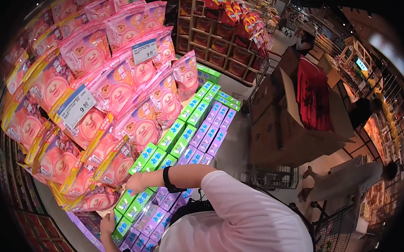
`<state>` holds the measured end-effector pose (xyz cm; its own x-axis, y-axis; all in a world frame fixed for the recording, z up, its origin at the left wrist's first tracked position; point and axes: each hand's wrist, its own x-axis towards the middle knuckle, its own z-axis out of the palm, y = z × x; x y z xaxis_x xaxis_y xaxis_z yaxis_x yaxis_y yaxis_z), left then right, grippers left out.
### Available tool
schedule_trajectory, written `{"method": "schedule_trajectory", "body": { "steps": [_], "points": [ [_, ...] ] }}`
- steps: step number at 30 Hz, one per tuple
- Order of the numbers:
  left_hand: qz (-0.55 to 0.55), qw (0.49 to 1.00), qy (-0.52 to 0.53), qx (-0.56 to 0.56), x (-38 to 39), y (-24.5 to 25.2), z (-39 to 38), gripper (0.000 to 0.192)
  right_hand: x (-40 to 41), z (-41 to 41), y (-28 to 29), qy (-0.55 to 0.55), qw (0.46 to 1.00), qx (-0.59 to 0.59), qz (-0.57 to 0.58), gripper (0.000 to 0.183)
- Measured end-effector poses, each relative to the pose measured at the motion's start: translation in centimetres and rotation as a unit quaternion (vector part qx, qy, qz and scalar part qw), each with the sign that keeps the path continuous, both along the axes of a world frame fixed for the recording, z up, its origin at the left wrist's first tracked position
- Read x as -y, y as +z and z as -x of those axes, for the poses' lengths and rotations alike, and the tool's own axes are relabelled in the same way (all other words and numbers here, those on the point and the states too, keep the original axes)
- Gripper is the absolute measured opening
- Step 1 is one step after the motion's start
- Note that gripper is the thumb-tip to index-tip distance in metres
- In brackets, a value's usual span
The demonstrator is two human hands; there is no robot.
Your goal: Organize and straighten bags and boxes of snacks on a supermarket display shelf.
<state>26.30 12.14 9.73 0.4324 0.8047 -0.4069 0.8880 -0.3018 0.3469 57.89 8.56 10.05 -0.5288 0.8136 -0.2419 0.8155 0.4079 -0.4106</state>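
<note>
My right hand (pixel 136 184), with a black band on its wrist, is over the row of green printed boxes (pixel 145 157), beside the lowest pink snack bags (pixel 116 167). Its fingers are mostly hidden, so a grip cannot be made out. At the near end of the same row, my left hand (pixel 107 226) lies against the side of a green box (pixel 122 226). Whether it grips that box is unclear. Purple boxes (pixel 201 136) are stacked in rows alongside the green ones, towards my body. A clear plastic pack (pixel 145 217) lies among them.
Pink bags with price cards (pixel 78 105) rise in a tall heap. A wooden cubby shelf (pixel 213 41) stands behind. Large cardboard boxes (pixel 280 137) on a cart are at the right, with a person (pixel 346 181) and a wire shopping cart (pixel 337 229) beyond.
</note>
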Motion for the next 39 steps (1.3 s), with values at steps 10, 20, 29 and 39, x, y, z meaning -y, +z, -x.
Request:
{"method": "schedule_trajectory", "body": {
  "steps": [10,20,29,39],
  "points": [
    [-0.057,0.990,-0.004,0.126,1.4,-0.2,-3.1,0.046,0.6,0.7,-1.5,0.001,0.997,-0.054,-0.059,0.055],
    [-0.222,0.970,-0.080,0.055,2.7,-2.4,-4.9,0.037,1.8,0.9,-5.6,-0.024,0.969,-0.069,-0.237,0.052],
    [-0.246,0.962,-0.084,0.080,2.8,-1.8,-5.8,0.036,2.0,-0.2,-6.4,-0.033,0.921,-0.086,-0.380,0.046],
    [-0.153,0.931,0.038,0.330,2.5,-1.8,-3.3,0.034,9.6,-11.2,2.8,-0.206,0.926,-0.135,-0.286,0.028]
  ]
}}
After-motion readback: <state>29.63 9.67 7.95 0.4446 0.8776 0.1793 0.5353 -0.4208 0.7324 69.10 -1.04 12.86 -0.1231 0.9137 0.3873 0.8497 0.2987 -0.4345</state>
